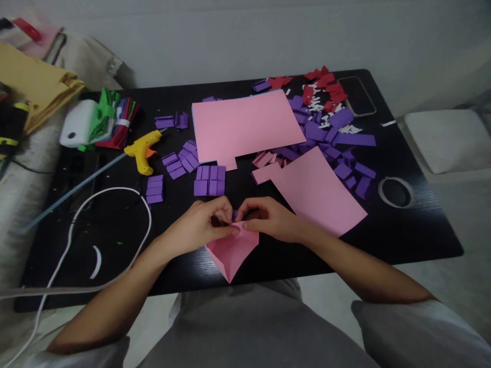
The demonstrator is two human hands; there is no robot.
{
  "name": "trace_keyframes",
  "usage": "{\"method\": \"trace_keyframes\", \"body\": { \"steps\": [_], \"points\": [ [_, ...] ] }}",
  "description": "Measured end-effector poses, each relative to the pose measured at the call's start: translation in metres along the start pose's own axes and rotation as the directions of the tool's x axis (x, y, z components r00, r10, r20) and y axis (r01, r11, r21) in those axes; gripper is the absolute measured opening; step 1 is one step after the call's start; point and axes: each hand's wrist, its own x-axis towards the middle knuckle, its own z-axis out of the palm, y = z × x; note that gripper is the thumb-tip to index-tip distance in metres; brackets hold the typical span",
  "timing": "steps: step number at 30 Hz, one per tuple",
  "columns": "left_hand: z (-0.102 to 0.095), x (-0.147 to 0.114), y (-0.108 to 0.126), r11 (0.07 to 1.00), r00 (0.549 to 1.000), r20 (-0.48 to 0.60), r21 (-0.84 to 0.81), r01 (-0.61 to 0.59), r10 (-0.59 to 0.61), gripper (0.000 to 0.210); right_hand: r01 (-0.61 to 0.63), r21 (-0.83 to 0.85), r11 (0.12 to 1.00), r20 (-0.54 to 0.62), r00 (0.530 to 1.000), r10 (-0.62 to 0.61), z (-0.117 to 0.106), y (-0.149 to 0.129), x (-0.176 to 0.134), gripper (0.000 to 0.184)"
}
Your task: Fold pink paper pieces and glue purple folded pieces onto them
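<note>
Near the front edge of the table, a small folded piece of pink paper [235, 255] is pinched between my two hands. My left hand [205, 225] grips its upper left side with thumb and fingers closed. On the upper right, my right hand [268, 220] pinches the same piece, its thumb close to the other. A bit of purple [235, 214] shows between the fingertips; whether it is joined to the pink paper I cannot tell. A larger pink sheet [318, 191] lies just beyond my right hand. Folded purple paper pieces [209, 180] lie beyond my left hand.
A stack of pink sheets [245, 125] lies mid-table. A yellow glue gun [142, 151] with a long glue stick rests left, near a looping white cable [71, 230]. Purple pieces [345, 163], red scraps [326, 84], a phone [357, 96] and a tape roll [396, 192] are right.
</note>
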Motion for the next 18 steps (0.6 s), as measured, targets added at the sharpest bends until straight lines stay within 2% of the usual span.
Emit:
{"method": "trace_keyframes", "body": {
  "steps": [4,6,10,18],
  "points": [
    [-0.0002,0.0003,-0.0027,1.000,1.000,-0.006,0.006,-0.004,0.004,0.021,-0.100,0.211,0.972,0.066,0.994,0.088,-0.0019,-0.0013,0.0004,0.024],
    [-0.0007,0.0006,-0.0029,1.000,1.000,-0.015,-0.008,0.004,-0.004,0.023,-0.113,0.282,0.953,0.097,0.991,0.089,-0.0017,-0.0020,0.0003,0.027],
    [-0.0020,0.0003,-0.0011,0.994,0.999,-0.018,-0.100,0.040,-0.042,0.023,-0.030,0.274,0.961,0.093,0.996,0.004,-0.0003,-0.0004,0.0007,0.011],
    [-0.0028,-0.0002,0.0013,0.995,0.997,-0.077,-0.099,0.000,-0.008,0.021,0.007,0.214,0.977,0.066,0.998,-0.022,0.0015,0.0057,0.0007,0.010]
  ]
}}
